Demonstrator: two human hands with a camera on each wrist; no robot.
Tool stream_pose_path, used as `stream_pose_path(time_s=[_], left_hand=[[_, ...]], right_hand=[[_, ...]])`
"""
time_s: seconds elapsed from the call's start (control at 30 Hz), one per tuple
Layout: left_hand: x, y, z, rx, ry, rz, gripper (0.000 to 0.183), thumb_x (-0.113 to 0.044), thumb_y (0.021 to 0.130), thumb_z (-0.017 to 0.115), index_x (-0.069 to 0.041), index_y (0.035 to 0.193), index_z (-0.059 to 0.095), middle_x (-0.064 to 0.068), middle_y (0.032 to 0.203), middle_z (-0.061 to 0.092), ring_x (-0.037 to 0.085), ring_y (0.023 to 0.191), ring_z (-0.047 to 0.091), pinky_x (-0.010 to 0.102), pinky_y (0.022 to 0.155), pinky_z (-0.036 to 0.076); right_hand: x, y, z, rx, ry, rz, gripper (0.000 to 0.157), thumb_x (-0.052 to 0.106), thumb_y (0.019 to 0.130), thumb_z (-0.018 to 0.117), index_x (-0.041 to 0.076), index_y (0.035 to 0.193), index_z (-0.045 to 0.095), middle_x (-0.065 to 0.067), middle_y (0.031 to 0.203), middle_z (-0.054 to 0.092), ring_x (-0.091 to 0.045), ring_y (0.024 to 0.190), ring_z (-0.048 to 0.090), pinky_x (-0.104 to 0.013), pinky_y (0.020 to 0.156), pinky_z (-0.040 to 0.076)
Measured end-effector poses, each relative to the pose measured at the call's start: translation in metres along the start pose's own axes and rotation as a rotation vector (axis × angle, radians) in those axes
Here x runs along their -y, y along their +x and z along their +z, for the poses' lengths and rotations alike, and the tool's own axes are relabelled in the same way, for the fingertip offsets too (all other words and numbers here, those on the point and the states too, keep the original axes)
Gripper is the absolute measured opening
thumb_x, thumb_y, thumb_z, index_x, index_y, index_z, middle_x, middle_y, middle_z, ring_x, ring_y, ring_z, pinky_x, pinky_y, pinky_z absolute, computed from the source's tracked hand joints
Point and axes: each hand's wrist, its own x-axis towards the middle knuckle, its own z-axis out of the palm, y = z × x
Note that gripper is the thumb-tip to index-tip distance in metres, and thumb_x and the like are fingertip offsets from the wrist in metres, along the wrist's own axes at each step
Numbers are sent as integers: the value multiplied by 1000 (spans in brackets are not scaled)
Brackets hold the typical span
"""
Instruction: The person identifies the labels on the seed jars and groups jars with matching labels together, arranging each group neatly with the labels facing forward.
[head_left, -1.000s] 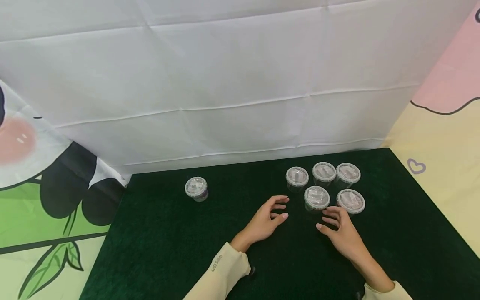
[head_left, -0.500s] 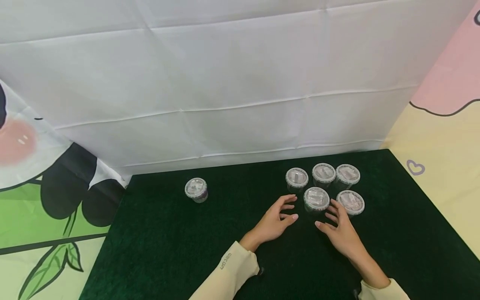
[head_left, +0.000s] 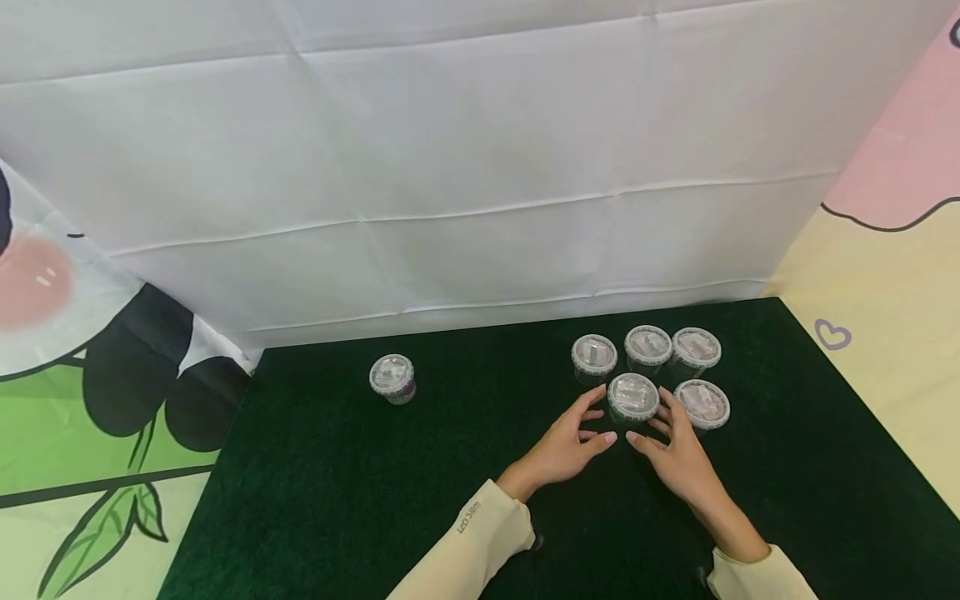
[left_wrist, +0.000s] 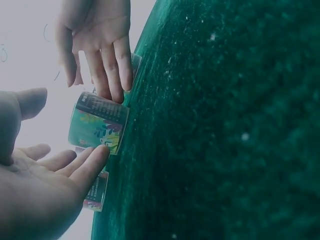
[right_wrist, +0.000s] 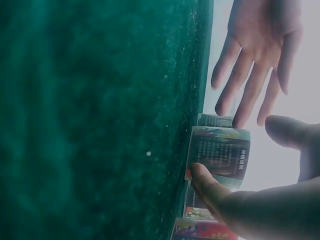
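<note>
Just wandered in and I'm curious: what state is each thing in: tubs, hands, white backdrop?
Front-left grouped tub: upright, lid on.
Other four grouped tubs: upright, lids on.
Lone tub: upright, lid on.
Left hand: thumb and fingers apart, contact unclear.
Right hand: thumb and fingers apart, contact unclear.
White backdrop: creased.

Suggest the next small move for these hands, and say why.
I'd probably bring the left hand and right hand slightly inward to clasp the lidded tub between them. They flank it, and neither plainly grips it; whether they touch it is hard to tell. A neighbouring tub stands close by the right hand, so a small movement seems safest.
</note>
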Motion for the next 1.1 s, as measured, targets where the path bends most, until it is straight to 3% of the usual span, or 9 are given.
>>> stream_pose_path(time_s=[0.5,0.83,1.1], left_hand=[[-5,6,6,5,3,-56,67,-25,109,61,-20,168,28,9,171,32,29,147,48,31,108,52],[-4,-2,7,-1,28,42,67,-25,106,65,-15,163,30,5,173,28,25,156,34,35,123,38],[-8,-11,4,-54,-15,83,62,-22,107,64,-17,160,33,6,169,35,23,154,37,37,122,40]], right_hand=[[5,3,4,-22,-5,-13,89,12,107,60,0,167,-4,-38,168,10,-57,153,22,-63,119,36],[5,-1,10,-83,-11,-26,77,16,109,58,-1,167,10,-35,165,25,-55,149,33,-65,116,40],[11,-5,14,-115,21,-68,69,15,110,58,0,165,20,-32,161,34,-51,145,40,-64,115,42]])
